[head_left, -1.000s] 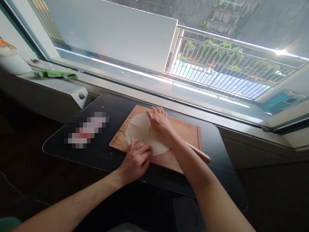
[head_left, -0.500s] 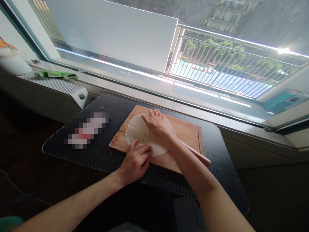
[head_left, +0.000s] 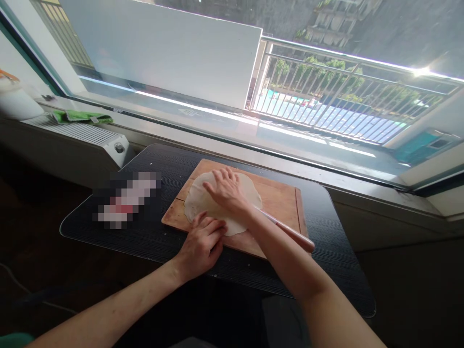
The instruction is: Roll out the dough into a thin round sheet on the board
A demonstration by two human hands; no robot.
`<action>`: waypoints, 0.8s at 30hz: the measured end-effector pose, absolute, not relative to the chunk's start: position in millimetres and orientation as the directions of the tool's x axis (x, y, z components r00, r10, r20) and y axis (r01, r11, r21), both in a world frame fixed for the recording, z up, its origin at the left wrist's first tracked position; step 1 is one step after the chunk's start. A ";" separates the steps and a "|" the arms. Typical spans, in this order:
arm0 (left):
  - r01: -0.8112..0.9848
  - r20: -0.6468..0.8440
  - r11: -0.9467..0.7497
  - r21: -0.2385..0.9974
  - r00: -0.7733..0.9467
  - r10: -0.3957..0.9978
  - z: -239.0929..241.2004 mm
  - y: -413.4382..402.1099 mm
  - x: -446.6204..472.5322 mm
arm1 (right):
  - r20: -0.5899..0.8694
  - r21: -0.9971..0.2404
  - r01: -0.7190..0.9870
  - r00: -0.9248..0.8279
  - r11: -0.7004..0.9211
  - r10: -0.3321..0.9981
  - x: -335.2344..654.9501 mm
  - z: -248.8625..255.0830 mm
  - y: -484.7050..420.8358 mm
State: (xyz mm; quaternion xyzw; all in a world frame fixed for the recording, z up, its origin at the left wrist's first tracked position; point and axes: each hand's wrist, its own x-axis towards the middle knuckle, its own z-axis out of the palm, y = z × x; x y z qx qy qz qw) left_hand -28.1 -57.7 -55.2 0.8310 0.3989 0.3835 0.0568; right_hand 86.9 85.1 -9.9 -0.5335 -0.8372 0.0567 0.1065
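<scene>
Leftward across the pale dough sheet [head_left: 208, 203] at the frame's centre, the right hand [head_left: 225, 187] has shifted, fingers spread wide, palm down; the left hand [head_left: 203, 238] curls at the sheet's lower edge, whether pinching it I cannot tell; wooden board [head_left: 281, 195] beneath; rolling pin [head_left: 294, 235] right of centre.

We can't ID the pixelated item [head_left: 126, 199] on the counter [head_left: 174, 162]. Our R hand [head_left: 227, 190] hides pt of the dough [head_left: 198, 195]; can't see far end of the rod [head_left: 294, 234]. White container [head_left: 16, 102] & green thing [head_left: 15, 340] cut off, L edge.
</scene>
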 end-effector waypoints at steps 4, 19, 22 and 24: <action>0.629 0.584 -0.668 0.397 0.388 0.712 -53.9 -57.8 -27.8 | 0.126 -0.217 0.898 -0.364 0.384 0.923 92.3 -5.7 96.3; 0.644 0.573 -0.654 0.396 0.383 0.725 -54.1 -58.2 -28.7 | 0.049 -0.209 0.950 -0.229 0.234 0.972 96.8 -4.4 109.5; 0.651 0.569 -0.644 0.402 0.373 0.733 -53.1 -58.7 -28.0 | -0.050 -0.206 0.967 -0.165 0.152 0.985 106.7 -0.3 123.6; 0.652 0.575 -0.650 0.391 0.379 0.726 -52.7 -58.5 -28.1 | -0.035 -0.212 0.949 -0.245 0.233 0.969 101.0 -1.6 112.4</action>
